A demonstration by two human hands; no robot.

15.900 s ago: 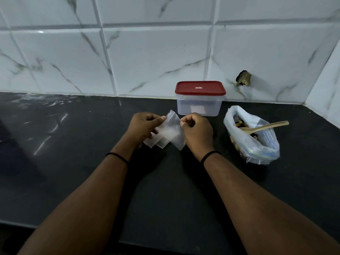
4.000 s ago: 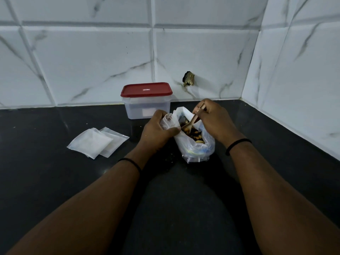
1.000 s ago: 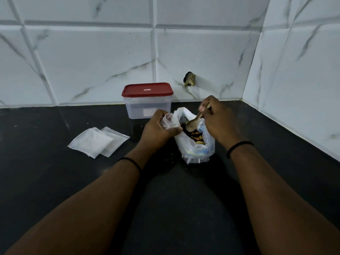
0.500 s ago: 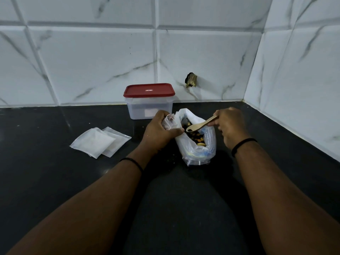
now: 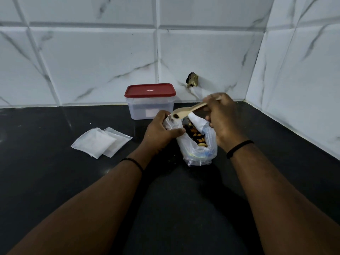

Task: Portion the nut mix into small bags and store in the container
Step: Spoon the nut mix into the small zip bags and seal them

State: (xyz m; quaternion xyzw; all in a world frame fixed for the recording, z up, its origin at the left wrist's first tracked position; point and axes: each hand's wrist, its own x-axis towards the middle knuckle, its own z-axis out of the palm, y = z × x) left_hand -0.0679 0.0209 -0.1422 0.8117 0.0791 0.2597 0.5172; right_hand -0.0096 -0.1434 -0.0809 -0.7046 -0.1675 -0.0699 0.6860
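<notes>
Spoon gripped in right hand points left over small bag pinched by left hand, near desk's back-right corner.

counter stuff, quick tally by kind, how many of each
Small bags lying flat: 2
Small bag in the left hand: 1
Big nut bag: 1
Container with red lid: 1
Wooden spoon: 1
Total: 6
</notes>
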